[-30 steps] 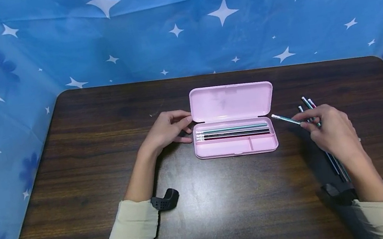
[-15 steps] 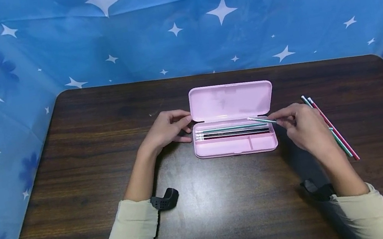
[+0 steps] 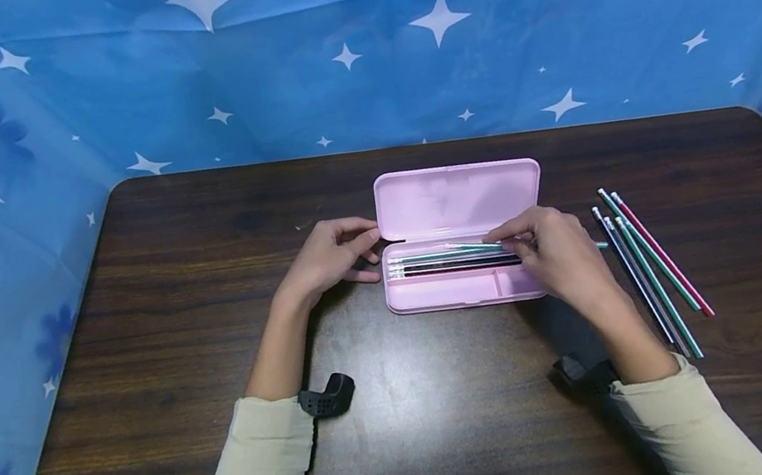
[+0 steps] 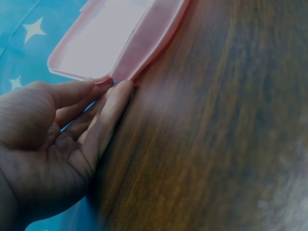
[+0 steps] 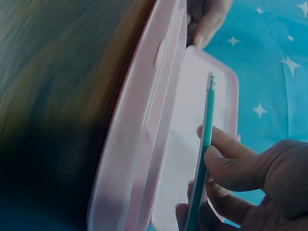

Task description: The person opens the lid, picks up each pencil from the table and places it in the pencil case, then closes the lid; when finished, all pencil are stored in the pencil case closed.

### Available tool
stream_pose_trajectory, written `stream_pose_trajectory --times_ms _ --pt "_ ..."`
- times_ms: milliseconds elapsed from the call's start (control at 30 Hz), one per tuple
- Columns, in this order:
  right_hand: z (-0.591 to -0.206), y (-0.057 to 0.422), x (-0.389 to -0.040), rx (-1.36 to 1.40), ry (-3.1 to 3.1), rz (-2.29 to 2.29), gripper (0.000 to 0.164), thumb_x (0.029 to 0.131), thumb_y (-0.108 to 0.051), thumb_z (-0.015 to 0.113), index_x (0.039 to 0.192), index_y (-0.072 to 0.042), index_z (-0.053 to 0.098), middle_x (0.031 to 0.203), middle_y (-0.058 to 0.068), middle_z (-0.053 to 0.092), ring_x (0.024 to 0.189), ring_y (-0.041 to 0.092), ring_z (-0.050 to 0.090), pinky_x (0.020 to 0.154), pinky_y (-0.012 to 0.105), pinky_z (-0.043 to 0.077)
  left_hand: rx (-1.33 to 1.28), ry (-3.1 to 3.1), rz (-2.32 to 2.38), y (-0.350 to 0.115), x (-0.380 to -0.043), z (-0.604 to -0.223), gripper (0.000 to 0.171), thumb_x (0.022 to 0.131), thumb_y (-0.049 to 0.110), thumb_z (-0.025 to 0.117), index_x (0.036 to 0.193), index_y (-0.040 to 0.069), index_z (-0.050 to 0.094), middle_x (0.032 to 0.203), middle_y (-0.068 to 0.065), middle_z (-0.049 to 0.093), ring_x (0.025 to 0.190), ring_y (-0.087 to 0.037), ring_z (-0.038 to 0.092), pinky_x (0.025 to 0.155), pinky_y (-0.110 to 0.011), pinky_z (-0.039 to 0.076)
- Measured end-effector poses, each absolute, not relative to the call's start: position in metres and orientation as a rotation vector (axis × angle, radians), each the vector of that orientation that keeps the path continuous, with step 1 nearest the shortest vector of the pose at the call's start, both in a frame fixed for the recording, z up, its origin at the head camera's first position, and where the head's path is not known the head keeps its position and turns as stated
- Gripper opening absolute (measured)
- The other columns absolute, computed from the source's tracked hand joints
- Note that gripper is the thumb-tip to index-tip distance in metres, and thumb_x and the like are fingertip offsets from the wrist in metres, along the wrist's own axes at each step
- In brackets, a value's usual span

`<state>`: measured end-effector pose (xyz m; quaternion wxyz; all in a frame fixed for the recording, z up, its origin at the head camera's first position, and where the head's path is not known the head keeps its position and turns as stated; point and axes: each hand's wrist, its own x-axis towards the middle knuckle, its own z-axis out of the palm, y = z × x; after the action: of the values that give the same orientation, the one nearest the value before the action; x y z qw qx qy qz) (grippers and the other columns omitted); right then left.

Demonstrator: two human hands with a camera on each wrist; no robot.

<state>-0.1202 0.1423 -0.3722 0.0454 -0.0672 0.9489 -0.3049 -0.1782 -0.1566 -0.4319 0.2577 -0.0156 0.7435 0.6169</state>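
An opened pink pencil case [image 3: 436,295] lies on the table, its lid tipped back. Several pencils [image 3: 424,269] lie side by side in its long rear compartment. My right hand [image 3: 561,253] pinches a green pencil [image 5: 207,120] between thumb and fingers, over the right part of the case; its eraser end points left. My left hand [image 3: 330,258] is at the case's left end, fingers fairly straight; in the left wrist view its fingertips [image 4: 126,86] meet the case by the hinge corner.
Several pencils, among them a red pencil [image 3: 664,254], lie in a loose group on the dark wooden table [image 3: 458,426] right of the case. A blue star-patterned cloth [image 3: 320,54] stands behind and along the sides.
My right hand has carried the green pencil leftward from the loose group to over the case. The left hand stays at the case's left end.
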Motion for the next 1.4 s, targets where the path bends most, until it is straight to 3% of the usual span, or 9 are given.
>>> stream_pose_trajectory --times_ms 267,500,733,1067,1233,1400 --pt "-0.375 0.115 -0.126 -0.22 2.767 -0.926 0.028 0.102 0.004 0.066 0.116 -0.01 0.085 0.116 0.017 0.08 0.069 0.021 0.053 0.05 0.026 0.039 -0.039 2.006 1.685 -0.157 -0.178 -0.429 0.035 0.113 0.015 0.058 0.143 0.0 0.065 0.112 -0.018 0.065 0.09 -0.019 0.067 0.077 -0.035 0.073" --pt "-0.381 0.094 -0.132 -0.268 2.756 -0.875 0.028 0.101 0.004 0.067 0.112 -0.012 0.086 0.12 0.014 0.08 0.082 0.024 0.059 0.06 0.027 0.041 -0.031 2.004 1.685 -0.157 -0.177 -0.43 0.035 0.113 0.016 0.058 0.143 0.0 0.065 0.113 -0.017 0.065 0.09 -0.019 0.067 0.078 -0.035 0.073" --pt "-0.389 0.082 -0.135 -0.277 2.681 -0.872 0.026 0.103 0.001 0.066 0.113 -0.013 0.086 0.116 0.013 0.081 0.076 0.021 0.055 0.058 0.026 0.038 -0.031 2.0 1.691 -0.158 -0.177 -0.429 0.034 0.113 0.015 0.057 0.143 -0.001 0.065 0.116 -0.018 0.065 0.09 -0.018 0.067 0.077 -0.035 0.073" --pt "-0.389 0.09 -0.131 -0.273 2.646 -0.923 0.026 0.104 0.0 0.064 0.118 -0.01 0.084 0.098 0.011 0.076 0.072 0.019 0.053 0.057 0.027 0.042 -0.021 2.01 1.681 -0.157 -0.178 -0.429 0.035 0.113 0.016 0.057 0.143 0.0 0.065 0.115 -0.018 0.065 0.091 -0.019 0.067 0.077 -0.035 0.073" --pt "-0.38 0.101 -0.126 -0.221 2.666 -0.901 0.025 0.105 -0.003 0.066 0.122 -0.011 0.082 0.112 0.014 0.077 0.081 0.024 0.057 0.059 0.028 0.045 -0.033 2.008 1.681 -0.157 -0.178 -0.431 0.035 0.113 0.015 0.057 0.144 0.001 0.064 0.116 -0.018 0.065 0.092 -0.019 0.067 0.078 -0.035 0.073" --pt "-0.373 0.121 -0.121 -0.194 2.685 -0.927 0.025 0.103 -0.005 0.07 0.126 -0.009 0.08 0.115 0.017 0.076 0.083 0.026 0.058 0.057 0.028 0.045 -0.027 2.009 1.68 -0.157 -0.179 -0.433 0.035 0.113 0.015 0.057 0.144 0.0 0.064 0.118 -0.019 0.064 0.092 -0.019 0.067 0.078 -0.035 0.073"
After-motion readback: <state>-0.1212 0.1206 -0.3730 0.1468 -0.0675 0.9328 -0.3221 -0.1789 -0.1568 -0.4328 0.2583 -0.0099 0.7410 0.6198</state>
